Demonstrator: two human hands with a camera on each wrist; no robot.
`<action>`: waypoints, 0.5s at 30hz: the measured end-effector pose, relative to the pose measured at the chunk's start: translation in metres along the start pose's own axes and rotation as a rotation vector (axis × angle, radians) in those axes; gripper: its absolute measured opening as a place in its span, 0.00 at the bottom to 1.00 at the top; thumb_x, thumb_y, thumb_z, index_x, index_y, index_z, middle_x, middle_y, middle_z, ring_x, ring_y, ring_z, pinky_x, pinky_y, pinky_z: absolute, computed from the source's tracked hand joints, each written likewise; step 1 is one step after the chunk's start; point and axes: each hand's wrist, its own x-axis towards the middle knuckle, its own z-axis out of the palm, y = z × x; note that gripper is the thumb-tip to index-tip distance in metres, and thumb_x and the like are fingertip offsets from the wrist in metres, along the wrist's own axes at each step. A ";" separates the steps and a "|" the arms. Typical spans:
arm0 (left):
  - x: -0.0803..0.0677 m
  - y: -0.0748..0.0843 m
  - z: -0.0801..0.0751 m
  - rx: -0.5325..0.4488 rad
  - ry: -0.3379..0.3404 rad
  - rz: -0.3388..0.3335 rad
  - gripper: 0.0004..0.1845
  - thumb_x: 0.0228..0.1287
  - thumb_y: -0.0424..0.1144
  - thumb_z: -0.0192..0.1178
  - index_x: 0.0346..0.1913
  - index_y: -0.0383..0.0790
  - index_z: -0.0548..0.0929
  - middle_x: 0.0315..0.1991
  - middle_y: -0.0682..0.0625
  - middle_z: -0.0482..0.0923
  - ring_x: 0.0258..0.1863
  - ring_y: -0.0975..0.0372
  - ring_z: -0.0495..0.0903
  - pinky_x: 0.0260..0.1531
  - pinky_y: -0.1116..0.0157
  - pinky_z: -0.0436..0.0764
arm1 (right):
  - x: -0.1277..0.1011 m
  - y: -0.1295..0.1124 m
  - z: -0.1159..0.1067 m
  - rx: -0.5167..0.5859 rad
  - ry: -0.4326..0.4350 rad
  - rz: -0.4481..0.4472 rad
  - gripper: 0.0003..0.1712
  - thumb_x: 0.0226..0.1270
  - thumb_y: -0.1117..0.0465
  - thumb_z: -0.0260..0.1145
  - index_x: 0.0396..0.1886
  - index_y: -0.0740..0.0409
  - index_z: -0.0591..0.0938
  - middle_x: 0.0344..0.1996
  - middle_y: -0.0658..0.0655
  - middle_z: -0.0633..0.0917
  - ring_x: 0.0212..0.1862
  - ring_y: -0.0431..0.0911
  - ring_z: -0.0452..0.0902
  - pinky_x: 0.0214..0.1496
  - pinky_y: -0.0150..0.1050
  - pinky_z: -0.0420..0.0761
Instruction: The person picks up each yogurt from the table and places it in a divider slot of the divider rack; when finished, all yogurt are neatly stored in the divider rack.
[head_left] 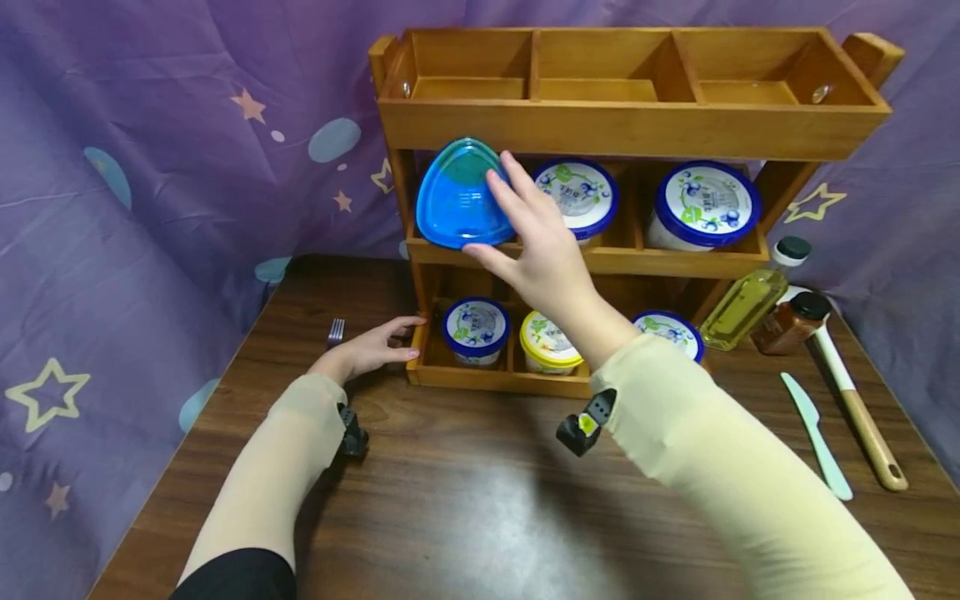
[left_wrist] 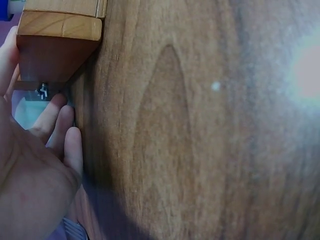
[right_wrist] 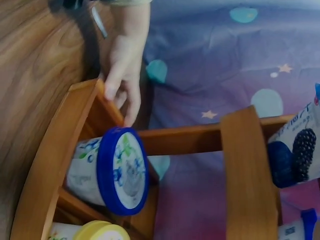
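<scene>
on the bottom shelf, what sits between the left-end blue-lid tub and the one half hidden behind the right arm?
One yellow-lidded tub, in the middle compartment, stands between the blue-lidded tub at the left end and the half-hidden tub. The head view shows it.

The rack point(head_left: 630, 125) is honey-brown wood on a dark walnut-grained tabletop point(head_left: 465, 500). A clear blue triangular lid point(head_left: 457, 196) sits beside white tubs with blue-rimmed, berry-printed lids point(head_left: 705, 204); one lid is yellow point(head_left: 550, 340). The backdrop point(head_left: 150, 167) is purple with stars and pale blue dots.
</scene>
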 end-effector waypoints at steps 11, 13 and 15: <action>-0.001 0.003 0.001 -0.022 -0.005 -0.008 0.36 0.66 0.45 0.57 0.73 0.49 0.52 0.70 0.35 0.46 0.67 0.40 0.52 0.60 0.42 0.59 | 0.001 0.008 0.020 -0.013 -0.088 0.060 0.39 0.58 0.58 0.71 0.65 0.68 0.67 0.68 0.67 0.60 0.66 0.58 0.60 0.69 0.46 0.55; -0.002 0.003 0.001 -0.027 -0.004 -0.008 0.36 0.66 0.45 0.57 0.73 0.49 0.53 0.70 0.35 0.46 0.67 0.41 0.51 0.60 0.43 0.60 | 0.005 0.007 0.020 -0.005 -0.139 0.154 0.39 0.60 0.55 0.69 0.67 0.65 0.65 0.70 0.64 0.58 0.69 0.55 0.56 0.70 0.44 0.53; -0.003 0.003 0.001 -0.023 -0.004 -0.008 0.36 0.66 0.46 0.57 0.73 0.50 0.53 0.70 0.35 0.47 0.67 0.41 0.52 0.60 0.43 0.60 | 0.008 0.005 0.021 -0.009 -0.168 0.219 0.39 0.61 0.52 0.67 0.68 0.62 0.65 0.71 0.62 0.57 0.70 0.53 0.53 0.70 0.43 0.52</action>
